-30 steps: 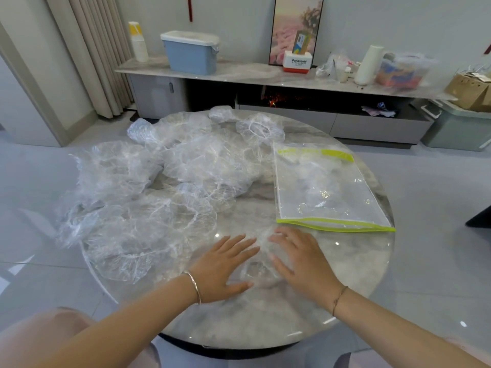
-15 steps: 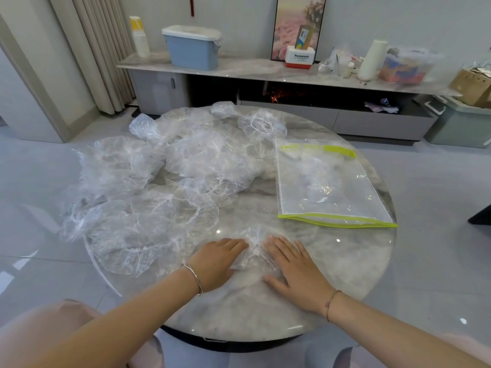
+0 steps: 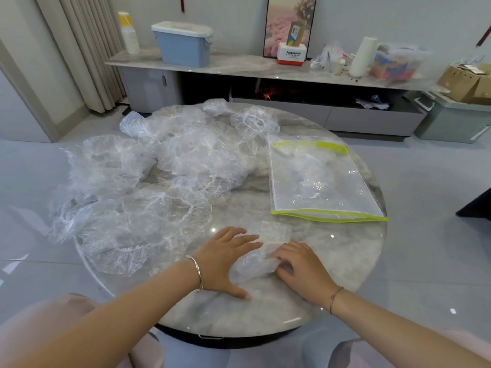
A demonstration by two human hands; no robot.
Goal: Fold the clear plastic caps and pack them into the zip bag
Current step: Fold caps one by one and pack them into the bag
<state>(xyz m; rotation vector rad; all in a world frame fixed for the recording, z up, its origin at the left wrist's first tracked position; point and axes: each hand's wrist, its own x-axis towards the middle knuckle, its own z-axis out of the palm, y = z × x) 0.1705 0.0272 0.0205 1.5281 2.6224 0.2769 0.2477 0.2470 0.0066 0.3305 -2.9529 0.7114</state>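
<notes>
On the marble table (image 3: 345, 261), at its near edge, a clear cap (image 3: 255, 265) is pressed by the flat left hand (image 3: 225, 258) and pinched by the curled right hand (image 3: 303, 266). The fold is judged unfinished. Another crease is needed before the zip bag (image 3: 318, 181), at the right edge, is filled.

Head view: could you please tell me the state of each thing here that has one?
Cap: bunched small between both hands.
Left hand: flat, fingers straight, against the cap.
Right hand: fingers curled on the cap.
Zip bag: lying flat; seal unclear.
Loose caps: unfolded, in a heap.
Blue bin: lid on.
</notes>
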